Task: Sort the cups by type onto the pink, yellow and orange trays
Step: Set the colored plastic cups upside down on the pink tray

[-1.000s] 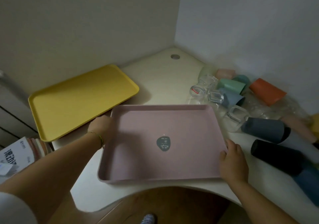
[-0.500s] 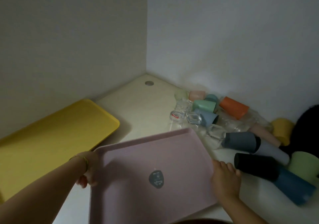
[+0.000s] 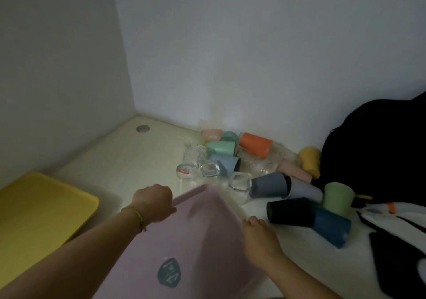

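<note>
Setting out trays, is that the step in hand?

— I judge so. On the pale table (image 3: 129,160), the pink tray (image 3: 184,241) fills six o'clock of the view. It is held between both hands, its far corner aimed at twelve, just short of the clear glasses (image 3: 208,170). The yellow tray (image 3: 41,211) lies flat at nine o'clock with nothing on it, well apart from the cups (image 3: 268,184). No orange tray shows anywhere.

— And the cups themselves?

— None is sorted yet. They lie heaped against the wall, from one to three o'clock of the pink tray, most on their sides. Plastic ones such as the black cup (image 3: 290,211), the dark blue cup (image 3: 332,227) touching it and the orange cup (image 3: 254,145) at the back are mixed in with the glasses. A dark bag (image 3: 368,148) sits at three o'clock beyond them.

— How do the hands stand?

— The left hand (image 3: 153,203) grips the tray's rim at ten o'clock, knuckles up, fingers curled round it. The right hand (image 3: 259,236) is on the rim at three o'clock. Its fingers seem wrapped over the edge, though blur smears that side.

— So what does the next move call for?

— Laying the pink tray flat on free table beside the yellow one, clear of the glasses so nothing gets knocked. Then both hands let go, and the orange tray needs finding before any cup is picked.
</note>
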